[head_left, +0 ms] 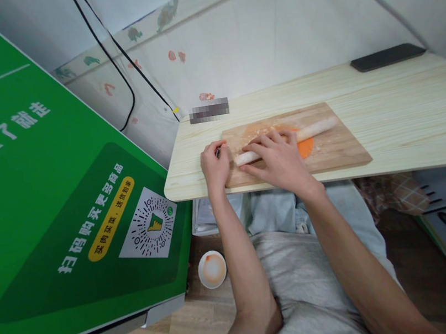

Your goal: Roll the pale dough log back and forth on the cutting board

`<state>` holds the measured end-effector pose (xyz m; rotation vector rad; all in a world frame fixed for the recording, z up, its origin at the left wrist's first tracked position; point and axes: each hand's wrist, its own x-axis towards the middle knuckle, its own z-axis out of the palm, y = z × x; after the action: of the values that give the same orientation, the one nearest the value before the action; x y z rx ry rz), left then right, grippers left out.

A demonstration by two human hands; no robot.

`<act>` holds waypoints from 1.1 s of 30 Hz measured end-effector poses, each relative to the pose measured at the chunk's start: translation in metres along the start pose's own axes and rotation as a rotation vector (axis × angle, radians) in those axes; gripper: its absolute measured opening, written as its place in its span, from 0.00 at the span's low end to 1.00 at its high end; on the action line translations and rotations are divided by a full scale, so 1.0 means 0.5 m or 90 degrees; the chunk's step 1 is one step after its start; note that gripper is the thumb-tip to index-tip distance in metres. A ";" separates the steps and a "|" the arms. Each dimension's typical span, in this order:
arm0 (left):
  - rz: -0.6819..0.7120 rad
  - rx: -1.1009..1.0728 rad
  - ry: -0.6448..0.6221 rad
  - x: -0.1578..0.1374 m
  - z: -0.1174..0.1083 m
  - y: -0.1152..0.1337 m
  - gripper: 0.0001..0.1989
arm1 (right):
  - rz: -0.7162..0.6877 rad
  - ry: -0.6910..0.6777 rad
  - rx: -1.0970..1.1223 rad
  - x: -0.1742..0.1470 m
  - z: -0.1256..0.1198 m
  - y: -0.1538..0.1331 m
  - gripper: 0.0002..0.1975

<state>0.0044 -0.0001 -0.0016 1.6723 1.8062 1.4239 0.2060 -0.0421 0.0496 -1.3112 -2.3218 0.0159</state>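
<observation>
A pale, flour-dusted rolling pin [318, 129] lies slantwise across a wooden cutting board [342, 152]. My right hand [278, 158] is over its left half, fingers draped across the far side and thumb along the near side. Under the pin is a flat orange piece [306, 148] that looks like dough; my hand covers part of it. At the board's left edge is my left hand [216, 165], its fingers curled in. Something small and dark shows between them, too small to make out. Whitish flour and orange smears mark the far part of the board.
The pale wood table [406, 106] reaches the wall, with a black phone-like slab [387, 57] at its back right. A blurred patch [209, 110] is at back left. Left stands a green panel [66, 212]; on the floor sits a white bowl [212, 269].
</observation>
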 end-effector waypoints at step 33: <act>-0.007 0.012 -0.009 0.003 -0.004 0.004 0.09 | 0.009 -0.001 0.005 0.004 0.012 0.005 0.21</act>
<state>0.0036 0.0000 0.0013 1.6736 1.8240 1.3915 0.2048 -0.0380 0.0442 -1.3239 -2.3119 0.0302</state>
